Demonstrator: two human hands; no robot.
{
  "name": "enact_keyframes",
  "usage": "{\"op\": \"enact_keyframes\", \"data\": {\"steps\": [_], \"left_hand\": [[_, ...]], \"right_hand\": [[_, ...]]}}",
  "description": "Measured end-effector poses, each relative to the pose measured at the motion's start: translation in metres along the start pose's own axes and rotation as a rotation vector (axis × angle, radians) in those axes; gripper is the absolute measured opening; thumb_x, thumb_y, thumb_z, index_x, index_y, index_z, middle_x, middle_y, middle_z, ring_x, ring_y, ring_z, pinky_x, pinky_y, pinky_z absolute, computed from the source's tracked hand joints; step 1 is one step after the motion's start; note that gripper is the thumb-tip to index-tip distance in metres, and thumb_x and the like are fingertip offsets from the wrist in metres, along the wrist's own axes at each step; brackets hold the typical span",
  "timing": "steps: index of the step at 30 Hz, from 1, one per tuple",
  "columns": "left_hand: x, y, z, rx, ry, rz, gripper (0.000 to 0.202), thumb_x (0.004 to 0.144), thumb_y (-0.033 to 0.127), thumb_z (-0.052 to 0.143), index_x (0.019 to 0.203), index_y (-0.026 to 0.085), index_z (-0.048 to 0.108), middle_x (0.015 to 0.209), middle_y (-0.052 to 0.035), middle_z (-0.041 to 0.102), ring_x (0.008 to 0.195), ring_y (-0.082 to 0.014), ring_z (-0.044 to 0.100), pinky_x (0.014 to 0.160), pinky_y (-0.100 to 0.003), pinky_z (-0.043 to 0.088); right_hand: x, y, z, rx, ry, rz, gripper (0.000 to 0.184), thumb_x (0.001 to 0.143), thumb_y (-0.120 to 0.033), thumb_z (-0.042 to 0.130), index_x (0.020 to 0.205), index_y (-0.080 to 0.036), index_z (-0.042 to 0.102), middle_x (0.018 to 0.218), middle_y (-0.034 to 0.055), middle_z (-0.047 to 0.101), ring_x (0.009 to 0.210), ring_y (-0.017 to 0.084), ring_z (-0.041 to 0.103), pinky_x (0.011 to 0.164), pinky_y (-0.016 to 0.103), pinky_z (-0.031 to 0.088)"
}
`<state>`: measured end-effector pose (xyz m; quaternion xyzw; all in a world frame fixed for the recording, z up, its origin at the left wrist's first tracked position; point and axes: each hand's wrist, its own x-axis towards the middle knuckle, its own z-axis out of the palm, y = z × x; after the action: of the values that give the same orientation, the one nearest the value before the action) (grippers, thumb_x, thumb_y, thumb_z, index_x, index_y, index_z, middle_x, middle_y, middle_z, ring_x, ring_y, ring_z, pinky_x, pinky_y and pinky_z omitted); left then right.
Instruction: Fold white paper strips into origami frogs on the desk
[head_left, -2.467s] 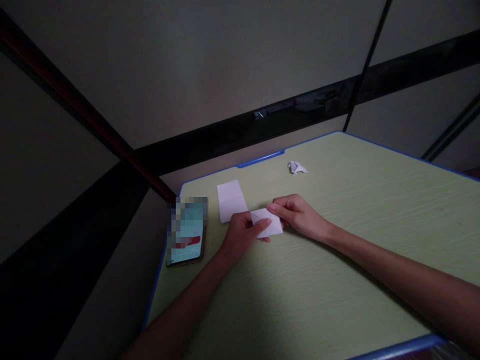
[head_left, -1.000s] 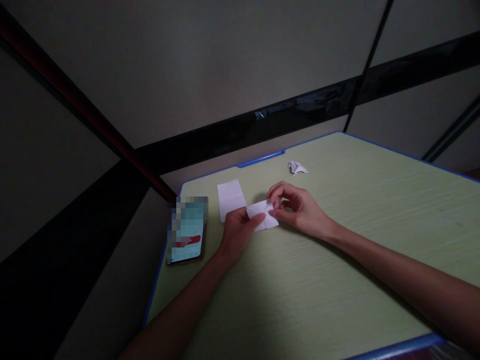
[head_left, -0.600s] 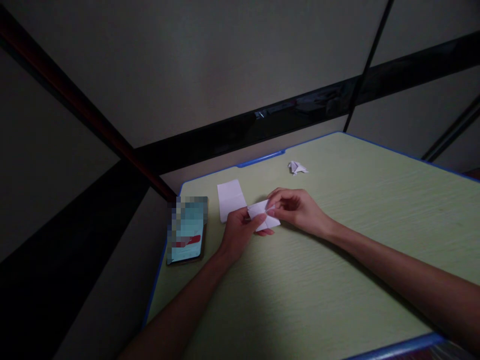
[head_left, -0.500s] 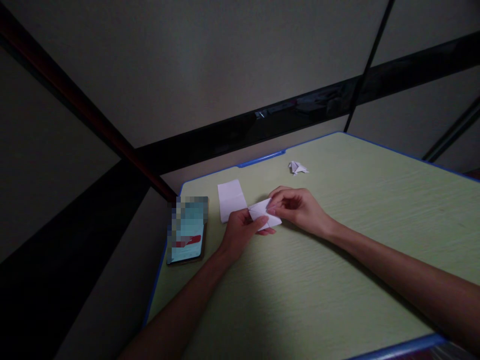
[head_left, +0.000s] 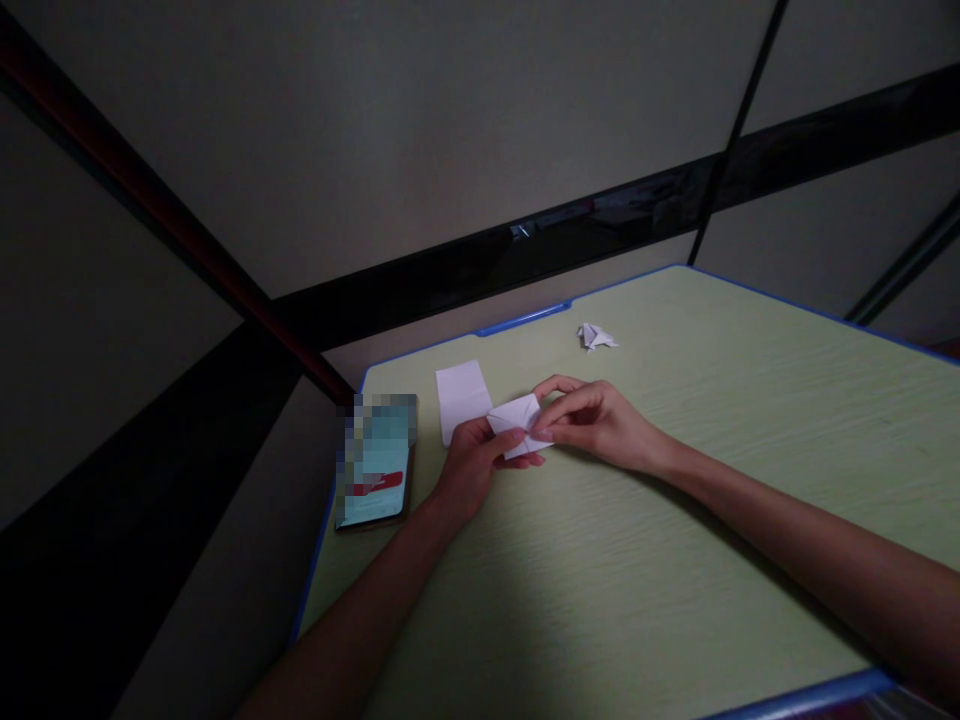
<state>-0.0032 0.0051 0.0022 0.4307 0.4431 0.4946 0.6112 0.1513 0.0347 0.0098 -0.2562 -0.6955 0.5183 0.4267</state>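
Left of the folded paper [head_left: 513, 411], a partly pixelated smartphone [head_left: 386, 502] and, nearer, a white sheet [head_left: 461, 395] are laid on the table [head_left: 675, 560]. The folded paper, its right side partly hidden, is pinched by fingers of the left hand [head_left: 471, 462] and right hand [head_left: 600, 420]. Rightward beyond it, an origami figure [head_left: 596, 338] is indistinctly seen.

Folded paper [head_left: 514, 412]: matt white, smooth faces, crisp creases. Flat sheet [head_left: 461, 392]: same look, plain matt paper. Small figure [head_left: 597, 338]: also white paper, matt, sharply creased. Phone [head_left: 381, 508]: smooth, glassy lit screen, part pixelated; case material unclear. Bench [head_left: 645, 590]: pale green top, fine wood-grain pattern, low sheen, could be laminate. Edge trim [head_left: 810, 692]: blue, smooth, looks like plastic, slight shine. Panels [head_left: 465, 130] behind: matt, smooth. Black band [head_left: 450, 265]: glossy, mirror-like, shows reflections.
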Motion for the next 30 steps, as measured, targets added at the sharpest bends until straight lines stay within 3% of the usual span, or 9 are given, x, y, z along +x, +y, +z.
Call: {"op": "enact_keyframes", "data": {"steps": [7, 13, 19, 26, 30], "left_hand": [[0.0, 0.0018, 0.0, -0.056, -0.02, -0.036, 0.016, 0.055, 0.02, 0.062, 0.065, 0.008, 0.063, 0.051, -0.0039, 0.062, 0.041, -0.0105, 0.054, 0.043, -0.02, 0.043], [0.0004, -0.0021, 0.0005, 0.074, -0.014, -0.003, 0.025, 0.056, 0.025, 0.065, 0.072, 0.007, 0.064, 0.058, -0.0055, 0.064, 0.04, -0.0082, 0.053, 0.042, -0.019, 0.043], [-0.0009, -0.0034, 0.0009, 0.189, 0.088, 0.119, 0.025, 0.063, 0.029, 0.06, 0.071, 0.005, 0.062, 0.052, -0.0056, 0.063, 0.042, -0.0106, 0.056, 0.042, -0.019, 0.044], [-0.0028, 0.0019, 0.0045, 0.276, 0.158, 0.124, 0.023, 0.064, 0.028, 0.06, 0.068, 0.006, 0.062, 0.051, -0.0051, 0.064, 0.044, -0.0126, 0.058, 0.044, -0.02, 0.045], [-0.0028, 0.0036, 0.0059, 0.273, 0.18, 0.113, 0.022, 0.062, 0.028, 0.062, 0.067, 0.007, 0.063, 0.049, -0.0041, 0.063, 0.042, -0.0125, 0.057, 0.044, -0.021, 0.046]], "right_hand": [[-0.0012, -0.0012, -0.0009, -0.006, -0.01, 0.001, 0.005, 0.061, -0.013, 0.063, 0.063, -0.016, 0.067, 0.084, 0.0039, 0.05, 0.069, 0.01, 0.05, 0.057, 0.025, 0.04], [-0.0019, -0.0004, 0.001, 0.008, -0.036, 0.01, 0.004, 0.062, -0.011, 0.062, 0.063, -0.014, 0.065, 0.086, 0.0033, 0.048, 0.066, 0.008, 0.051, 0.058, 0.023, 0.041], [-0.0022, -0.0061, 0.0043, 0.166, 0.001, 0.107, 0.014, 0.06, -0.015, 0.063, 0.068, -0.014, 0.052, 0.087, 0.0021, 0.05, 0.06, 0.006, 0.05, 0.055, 0.022, 0.041], [-0.0006, -0.0075, 0.0051, -0.014, -0.009, 0.129, 0.012, 0.065, -0.019, 0.057, 0.056, -0.012, 0.052, 0.083, 0.0046, 0.051, 0.069, 0.011, 0.05, 0.062, 0.026, 0.039], [0.0004, -0.0056, 0.0044, -0.012, 0.002, 0.138, 0.011, 0.065, -0.02, 0.055, 0.057, -0.013, 0.053, 0.077, 0.0031, 0.052, 0.064, 0.01, 0.048, 0.057, 0.024, 0.037]]}}
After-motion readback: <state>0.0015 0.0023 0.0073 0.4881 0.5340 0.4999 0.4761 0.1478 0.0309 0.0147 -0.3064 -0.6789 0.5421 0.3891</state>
